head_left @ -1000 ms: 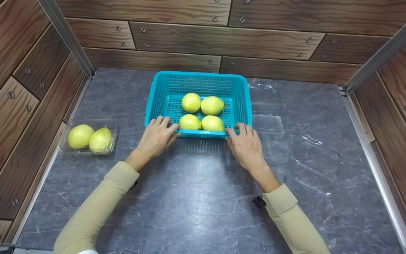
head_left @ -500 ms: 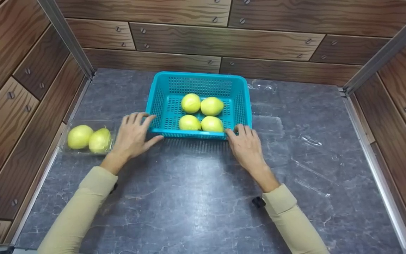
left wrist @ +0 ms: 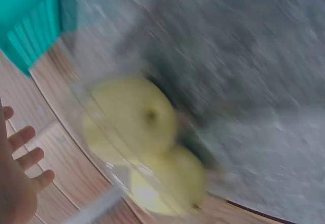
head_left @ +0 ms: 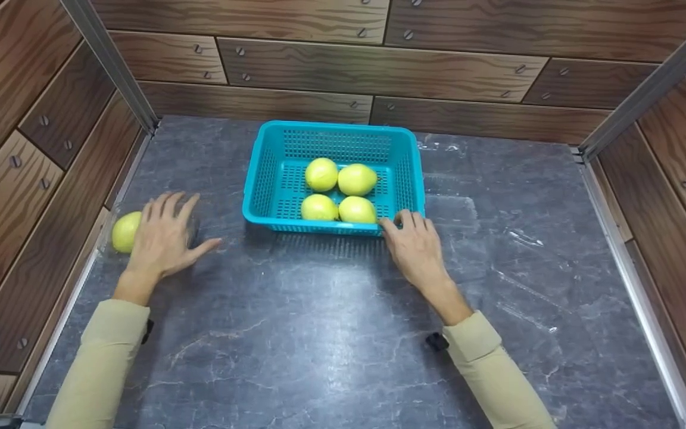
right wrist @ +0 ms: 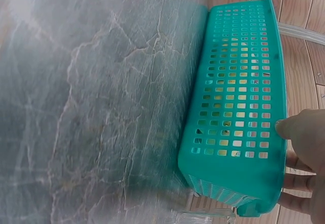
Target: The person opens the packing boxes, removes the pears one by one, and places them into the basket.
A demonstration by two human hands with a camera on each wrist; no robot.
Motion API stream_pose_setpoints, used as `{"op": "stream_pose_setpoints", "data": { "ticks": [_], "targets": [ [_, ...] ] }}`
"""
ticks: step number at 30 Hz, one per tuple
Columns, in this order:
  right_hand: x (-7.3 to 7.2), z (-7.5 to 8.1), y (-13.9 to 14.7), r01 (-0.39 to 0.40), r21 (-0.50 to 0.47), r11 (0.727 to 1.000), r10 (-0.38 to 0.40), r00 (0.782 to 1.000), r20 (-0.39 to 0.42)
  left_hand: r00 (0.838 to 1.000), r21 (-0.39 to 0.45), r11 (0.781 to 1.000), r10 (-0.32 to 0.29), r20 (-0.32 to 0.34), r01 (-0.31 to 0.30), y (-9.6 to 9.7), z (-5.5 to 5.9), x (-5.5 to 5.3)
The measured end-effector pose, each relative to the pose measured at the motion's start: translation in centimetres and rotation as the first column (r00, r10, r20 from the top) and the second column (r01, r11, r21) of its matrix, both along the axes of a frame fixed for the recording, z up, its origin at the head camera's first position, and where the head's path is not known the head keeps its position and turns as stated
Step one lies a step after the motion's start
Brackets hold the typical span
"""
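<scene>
Several yellow-green pears (head_left: 321,174) lie in a turquoise perforated plastic basket (right wrist: 228,176) near the back of the table. My right hand (head_left: 415,249) pinches the basket's front rim at its right end, thumb on the near side and fingers over the edge. My left hand (head_left: 161,241) hovers with spread fingers over a clear plastic box (head_left: 105,238) at the left and holds nothing. Two pears (left wrist: 129,120) sit in that box, blurred in the left wrist view; in the head view the hand hides one of them.
Wood-patterned walls (head_left: 379,71) with metal corner posts enclose the grey marbled table (head_left: 343,333) on the left, back and right. Shiny clear strips (head_left: 527,313) lie flat on the table's right side.
My left hand has let go of the basket's front rim and moved left, over the clear box, with its fingers spreading. My right hand has stayed on the rim.
</scene>
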State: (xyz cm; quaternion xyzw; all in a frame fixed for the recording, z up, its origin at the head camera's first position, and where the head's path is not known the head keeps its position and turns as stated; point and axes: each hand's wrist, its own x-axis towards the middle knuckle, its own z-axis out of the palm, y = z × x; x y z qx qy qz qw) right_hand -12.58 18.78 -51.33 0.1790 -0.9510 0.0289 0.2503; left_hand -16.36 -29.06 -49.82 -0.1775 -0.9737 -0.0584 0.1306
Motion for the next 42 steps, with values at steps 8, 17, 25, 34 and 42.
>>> {"op": "stream_pose_setpoints", "data": {
  "ticks": [8,17,25,34,42],
  "targets": [
    [0.0,-0.1,-0.1,0.002,0.001,1.000,-0.002,1.000,0.019,0.997,0.059,0.996,0.058,0.054,-0.061,-3.4,-0.2,0.5],
    [0.1,-0.1,-0.2,-0.004,-0.006,1.000,0.004,1.000,0.003,0.988,0.110,0.987,0.108,0.107,-0.119,-5.8,-1.2,1.2],
    [0.1,-0.2,-0.1,-0.010,-0.017,1.000,0.010,1.000,-0.001,0.975,0.081,0.982,0.153,0.164,-0.168,-6.9,-1.9,1.8],
    [0.0,-0.2,0.2,-0.008,-0.027,1.000,0.009,0.999,0.031,0.967,0.044,0.984,0.163,0.195,-0.175,-6.6,-1.7,1.7],
    [0.0,-0.2,0.1,-0.008,-0.032,0.999,0.009,1.000,0.016,0.966,0.042,0.984,0.160,0.203,-0.172,-6.5,-1.6,1.9]
  ]
}}
